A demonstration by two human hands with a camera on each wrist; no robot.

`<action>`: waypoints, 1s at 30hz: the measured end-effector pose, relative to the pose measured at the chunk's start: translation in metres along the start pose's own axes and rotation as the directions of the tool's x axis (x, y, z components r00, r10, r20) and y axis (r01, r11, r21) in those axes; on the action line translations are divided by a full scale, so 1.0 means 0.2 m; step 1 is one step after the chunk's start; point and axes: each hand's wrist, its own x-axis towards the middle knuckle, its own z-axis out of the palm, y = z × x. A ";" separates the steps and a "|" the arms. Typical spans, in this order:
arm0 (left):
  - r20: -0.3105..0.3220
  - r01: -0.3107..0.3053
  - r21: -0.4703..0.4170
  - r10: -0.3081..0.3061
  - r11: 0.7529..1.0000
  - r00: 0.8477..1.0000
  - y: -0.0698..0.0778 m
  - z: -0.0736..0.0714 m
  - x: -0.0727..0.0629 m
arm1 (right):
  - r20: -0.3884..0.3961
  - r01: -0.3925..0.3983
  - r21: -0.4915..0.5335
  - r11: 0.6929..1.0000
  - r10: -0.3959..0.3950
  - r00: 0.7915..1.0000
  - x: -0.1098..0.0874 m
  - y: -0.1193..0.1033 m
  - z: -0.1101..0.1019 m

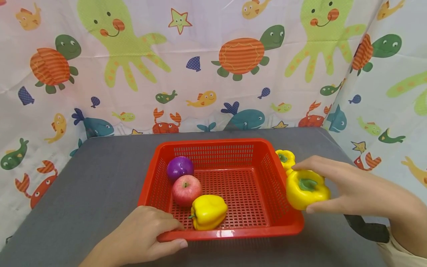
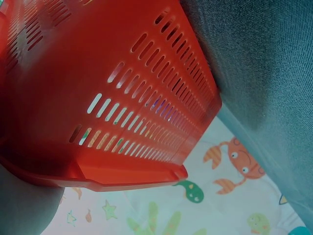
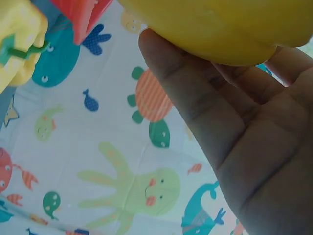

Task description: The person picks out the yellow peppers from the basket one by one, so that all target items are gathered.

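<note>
A red plastic basket (image 1: 230, 233) with slotted walls sits on the grey table. My left hand (image 1: 146, 233) grips its front rim near the left corner, thumb outside and fingers over the inside. In my right hand (image 1: 347, 185) is a yellow bell pepper (image 1: 305, 191), held between thumb and fingers beside the basket's right rim. The right wrist view shows this pepper (image 3: 230, 29) against the fingers (image 3: 181, 93). Inside the basket, a purple onion-like ball (image 1: 180, 168), a red apple (image 1: 186, 190) and another yellow bell pepper (image 1: 209, 212) lie along the left and front.
One more yellow bell pepper (image 1: 285, 157) stands on the table (image 1: 110, 174) just outside the basket's right wall, partly hidden behind the held one. A curtain (image 1: 207, 81) printed with sea animals hangs at the back and both sides.
</note>
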 end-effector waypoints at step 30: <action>-0.001 -0.013 0.017 0.013 1.000 1.000 -0.01 0.00 0.00 | -0.082 -0.165 0.032 0.986 0.167 0.983 -0.26 0.15 0.29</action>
